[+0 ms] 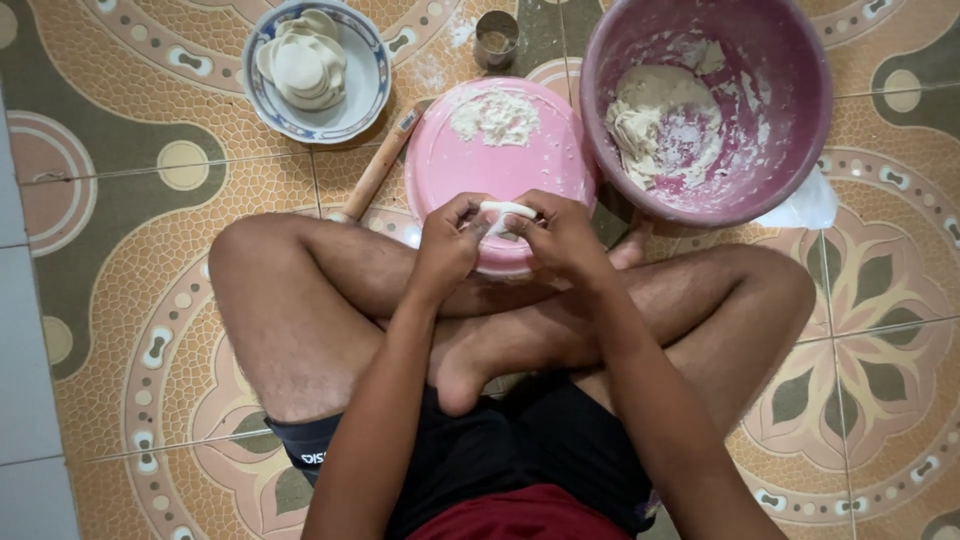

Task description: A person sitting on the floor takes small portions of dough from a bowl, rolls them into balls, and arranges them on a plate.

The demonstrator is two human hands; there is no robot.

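Person sits cross-legged on the patterned tile floor [130, 300], everything laid out in front within arm's reach.

Big pink basin [706, 105] sits up right, a lump of dough [662, 125] and flour smears inside; deep walls likely keep the bulk mix contained.

Pink round board [500, 165] lies flat just ahead of the crossed shins, touching the basin's rim side; a small crumbly heap of dough scraps [495, 117] sits at its far edge, out of the working area.

Blue-rimmed bowl [316, 70] up left holds stacked finished dough wrappers [303, 68], kept apart from the floury mess.

Wooden rolling pin [378, 168] lies on the floor beside the board's left edge, unused.

Small metal cup [496, 40] stands beyond the board.

Left hand [447, 250] and right hand [563, 238] meet over the board's near edge, so crumbs probably fall on it. Fingers of both are narrow, pinching a small white dough piece [505, 212] between them, held just above the board.
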